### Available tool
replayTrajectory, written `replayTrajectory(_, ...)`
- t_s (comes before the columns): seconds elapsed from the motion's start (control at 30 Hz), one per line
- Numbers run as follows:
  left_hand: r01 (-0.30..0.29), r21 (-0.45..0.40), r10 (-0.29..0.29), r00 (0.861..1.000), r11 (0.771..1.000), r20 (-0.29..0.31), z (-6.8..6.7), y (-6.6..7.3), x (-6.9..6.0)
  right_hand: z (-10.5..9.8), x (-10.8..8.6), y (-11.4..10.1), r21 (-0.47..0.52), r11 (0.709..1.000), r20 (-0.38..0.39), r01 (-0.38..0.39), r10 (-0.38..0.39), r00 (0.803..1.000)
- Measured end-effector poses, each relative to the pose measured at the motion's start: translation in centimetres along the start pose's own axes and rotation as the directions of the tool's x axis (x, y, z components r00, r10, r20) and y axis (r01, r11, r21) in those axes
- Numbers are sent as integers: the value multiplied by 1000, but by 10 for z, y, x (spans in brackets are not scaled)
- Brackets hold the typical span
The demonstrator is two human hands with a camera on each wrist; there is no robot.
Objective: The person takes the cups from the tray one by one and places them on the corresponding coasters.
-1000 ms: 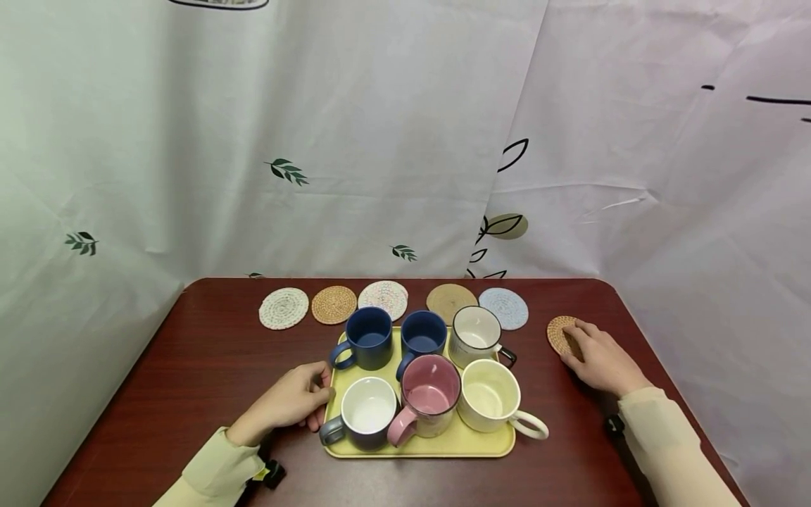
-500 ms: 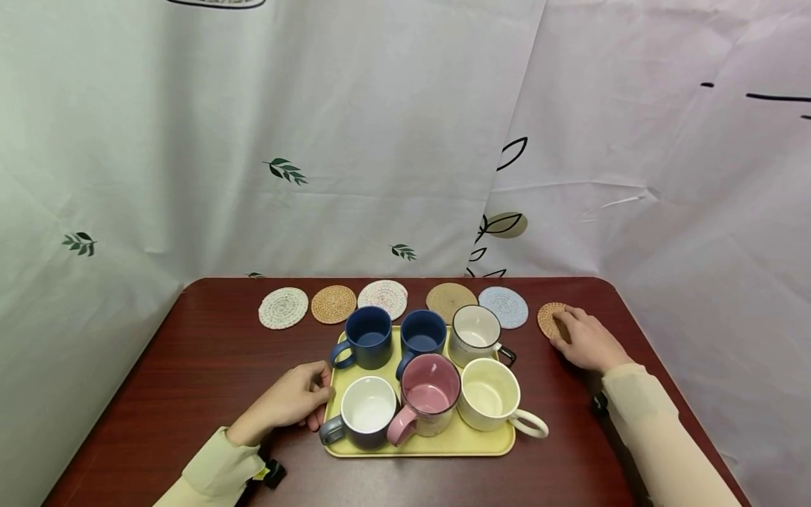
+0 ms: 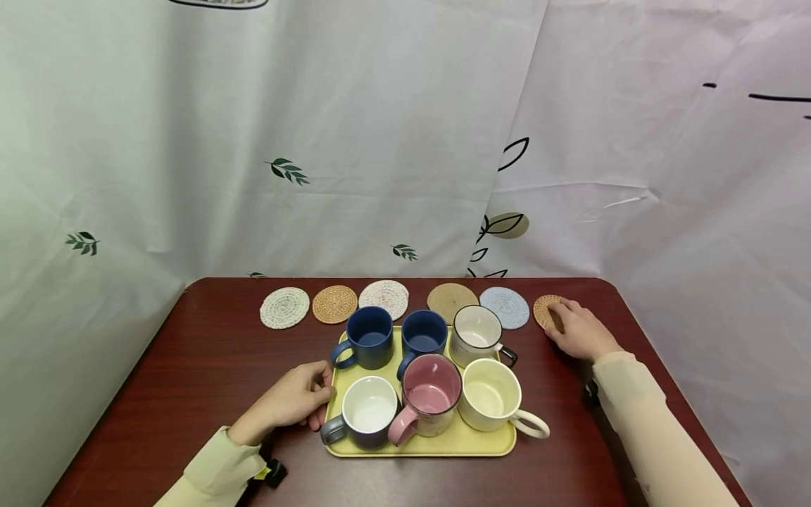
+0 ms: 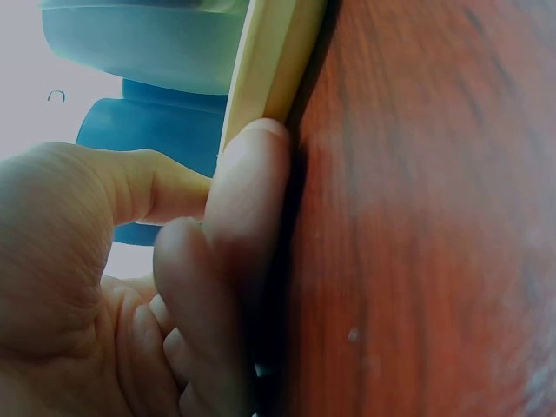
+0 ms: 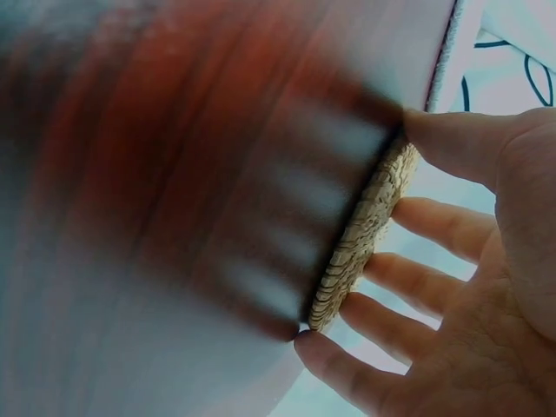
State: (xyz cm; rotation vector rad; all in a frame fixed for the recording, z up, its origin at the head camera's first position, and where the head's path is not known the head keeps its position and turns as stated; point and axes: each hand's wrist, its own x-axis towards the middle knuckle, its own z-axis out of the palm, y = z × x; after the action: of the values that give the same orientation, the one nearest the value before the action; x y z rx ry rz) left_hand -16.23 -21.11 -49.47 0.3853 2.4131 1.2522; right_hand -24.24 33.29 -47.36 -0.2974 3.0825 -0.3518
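Note:
A woven tan coaster (image 3: 545,311) lies flat at the right end of a row of coasters. My right hand (image 3: 581,331) rests on it, and in the right wrist view the spread fingertips touch the coaster's (image 5: 360,239) face and edge. My left hand (image 3: 294,396) pinches the left rim of the yellow tray (image 3: 456,445), thumb above and fingers below, as the left wrist view also shows. Several mugs stand on the tray: two blue ones (image 3: 370,338), a white one with a dark rim (image 3: 475,336), a grey one (image 3: 369,413), a pink one (image 3: 431,394) and a cream one (image 3: 490,396).
Along the table's back edge lie a white-green coaster (image 3: 284,308), an orange-tan one (image 3: 335,304), a speckled white one (image 3: 384,298), a brown one (image 3: 453,301) and a light blue one (image 3: 504,307). Behind the table (image 3: 209,352) hangs a pale printed cloth (image 3: 355,141).
My right hand and the tan coaster have slid left and away from me, nearer the light blue coaster. My left hand, the tray and the mugs have stayed in place.

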Motion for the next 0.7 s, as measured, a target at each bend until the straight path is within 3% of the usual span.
replayTrajectory(0.7, 2, -4, -2, 1000, 1000, -4, 0, -1, -1, -4, 9, -3, -6, 1000, 36, -23, 23, 999)
